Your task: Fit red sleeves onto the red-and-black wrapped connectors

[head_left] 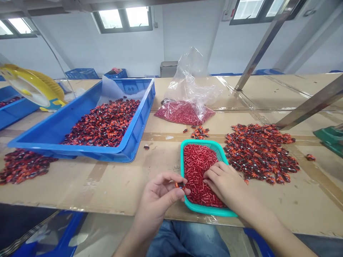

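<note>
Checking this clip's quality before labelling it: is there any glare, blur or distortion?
Head view: the windows blow out white; glare streaks the clear plastic bag; wide-angle distortion curves the table's near edge; the left hand and its small orange-black piece look fairly sharp.

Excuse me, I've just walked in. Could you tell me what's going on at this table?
A seated person is working bare-handed at a cardboard-covered table. Their left hand pinches a small red-and-black piece in its fingertips, while their right hand rests on short red tubes heaped in a teal plastic basket. More red-and-black pieces lie piled right of the basket, and others sit in a blue plastic tray. Behind, a clear plastic bag holds more red tubes.
</note>
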The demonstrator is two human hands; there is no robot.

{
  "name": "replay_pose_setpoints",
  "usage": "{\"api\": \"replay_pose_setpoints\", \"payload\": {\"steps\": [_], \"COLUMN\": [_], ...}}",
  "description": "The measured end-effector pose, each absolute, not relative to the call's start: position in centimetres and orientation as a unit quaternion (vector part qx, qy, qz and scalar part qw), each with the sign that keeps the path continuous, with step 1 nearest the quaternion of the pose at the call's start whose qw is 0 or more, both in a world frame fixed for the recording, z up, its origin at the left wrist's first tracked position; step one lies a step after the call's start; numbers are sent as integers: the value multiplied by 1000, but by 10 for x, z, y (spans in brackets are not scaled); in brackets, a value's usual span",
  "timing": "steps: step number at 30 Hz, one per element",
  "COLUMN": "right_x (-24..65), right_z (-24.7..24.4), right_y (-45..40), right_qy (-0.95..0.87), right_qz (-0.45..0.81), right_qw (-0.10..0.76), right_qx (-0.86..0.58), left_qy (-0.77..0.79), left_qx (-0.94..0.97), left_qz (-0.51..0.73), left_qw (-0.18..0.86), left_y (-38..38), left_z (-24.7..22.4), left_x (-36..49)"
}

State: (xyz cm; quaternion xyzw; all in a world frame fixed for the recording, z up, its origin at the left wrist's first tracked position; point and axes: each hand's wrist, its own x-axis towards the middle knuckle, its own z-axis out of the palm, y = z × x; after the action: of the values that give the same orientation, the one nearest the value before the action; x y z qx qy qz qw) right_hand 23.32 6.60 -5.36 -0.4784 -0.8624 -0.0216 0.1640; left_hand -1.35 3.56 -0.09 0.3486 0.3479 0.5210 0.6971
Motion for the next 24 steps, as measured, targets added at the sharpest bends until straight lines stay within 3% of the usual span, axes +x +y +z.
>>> {"api": "replay_pose_setpoints", "payload": {"steps": [6,11,14,24], "right_x": [229,208,193,186], "right_z": [-39,4,26,32], "right_y": [57,29,16,12], "right_qy": [-846,-768,-748,-785], "right_qz": [33,253,271,195], "right_qw": [226,412,491,463], "right_qx": [-482,-421,-355,-362], "left_qy": [381,351,312,360], "left_qx": [403,536,590,694], "left_qz": [596,618,627,553], "left_qw": [581,456,401,287], "left_y": [13,0,-1,-6], "left_z": [1,-3,-5,4], "left_x": [-6,-4,-3,-5]}}
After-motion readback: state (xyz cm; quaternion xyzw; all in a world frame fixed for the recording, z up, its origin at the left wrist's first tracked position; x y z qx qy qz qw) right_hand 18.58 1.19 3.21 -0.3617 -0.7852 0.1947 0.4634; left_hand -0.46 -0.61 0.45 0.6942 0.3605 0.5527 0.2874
